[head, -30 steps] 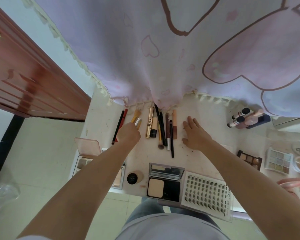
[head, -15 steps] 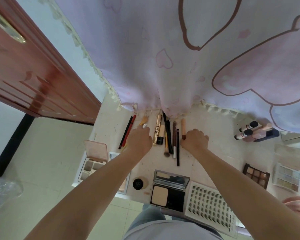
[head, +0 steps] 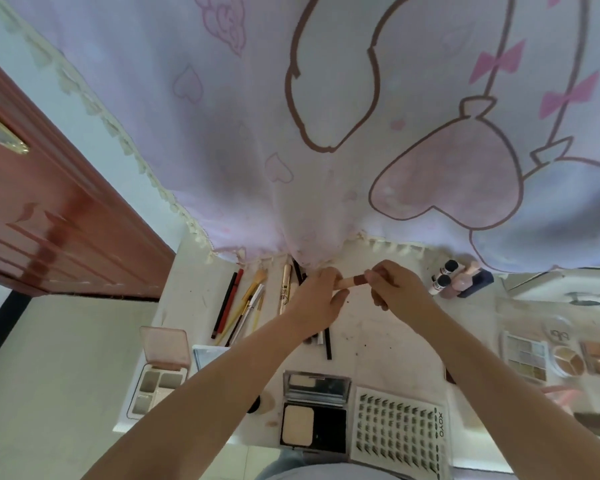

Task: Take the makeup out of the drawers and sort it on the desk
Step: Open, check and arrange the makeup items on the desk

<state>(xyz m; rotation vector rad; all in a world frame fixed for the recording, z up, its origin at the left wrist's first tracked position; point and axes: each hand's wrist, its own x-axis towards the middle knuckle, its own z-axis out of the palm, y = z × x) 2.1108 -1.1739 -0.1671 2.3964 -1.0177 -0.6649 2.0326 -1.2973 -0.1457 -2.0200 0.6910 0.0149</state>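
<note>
Both hands hold one makeup stick [head: 353, 280] level above the bench [head: 388, 327]: the left hand [head: 321, 301] clenches its pale end, the right hand [head: 394, 289] pinches its brown end. Beneath and to the left lie pencils and brushes [head: 246, 303]; nearer the person sit an open powder compact [head: 314, 414] and a lash card [head: 399, 431].

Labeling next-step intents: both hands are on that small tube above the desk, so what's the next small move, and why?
Probably lay the tube down in the row of pencils and brushes. The left hand and the right hand pinch its ends, lifted just beyond that row, and similar slim sticks already lie sorted there.
</note>
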